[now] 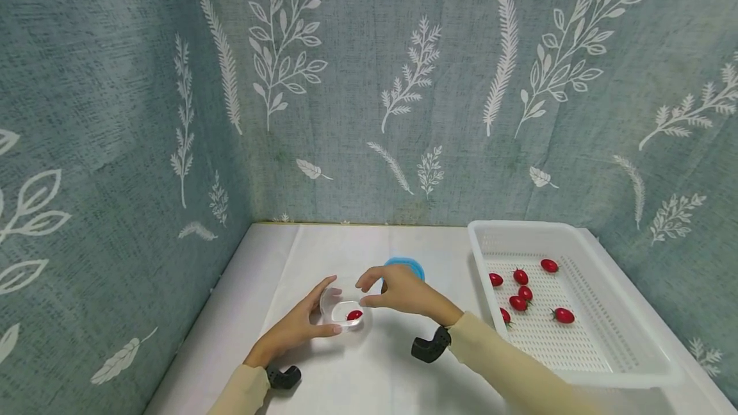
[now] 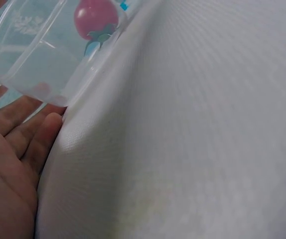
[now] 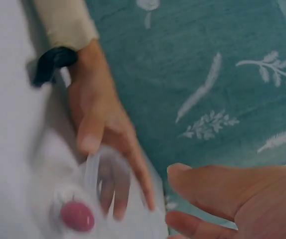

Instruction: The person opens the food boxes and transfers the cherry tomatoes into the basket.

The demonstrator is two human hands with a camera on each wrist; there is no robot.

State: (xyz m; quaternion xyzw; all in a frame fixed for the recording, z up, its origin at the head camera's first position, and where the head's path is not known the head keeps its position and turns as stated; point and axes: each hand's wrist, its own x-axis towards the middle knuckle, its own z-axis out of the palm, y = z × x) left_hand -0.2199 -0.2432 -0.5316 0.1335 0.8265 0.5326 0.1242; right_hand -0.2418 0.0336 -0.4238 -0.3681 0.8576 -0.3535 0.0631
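A clear plastic cup (image 1: pixel 328 305) stands on the white table with one red cherry tomato (image 1: pixel 354 315) inside. My left hand (image 1: pixel 300 322) holds the cup from its left side, thumb at the near side and fingers round the far side. In the left wrist view, the tomato (image 2: pixel 95 19) and its green stem show through the cup wall (image 2: pixel 38 69). Over the cup's right rim is my right hand (image 1: pixel 398 288), thumb and forefinger apart. Nothing shows between them in the right wrist view, where the right hand (image 3: pixel 237 194) appears beside the cup.
A blue round lid (image 1: pixel 406 262) lies behind my right hand, partly covered by it. To the right stands a white perforated basket (image 1: pixel 599 364) with several cherry tomatoes (image 1: pixel 563 316) in it. Leaf-patterned cloth (image 1: pixel 357 82) hangs behind and to the left of the table.
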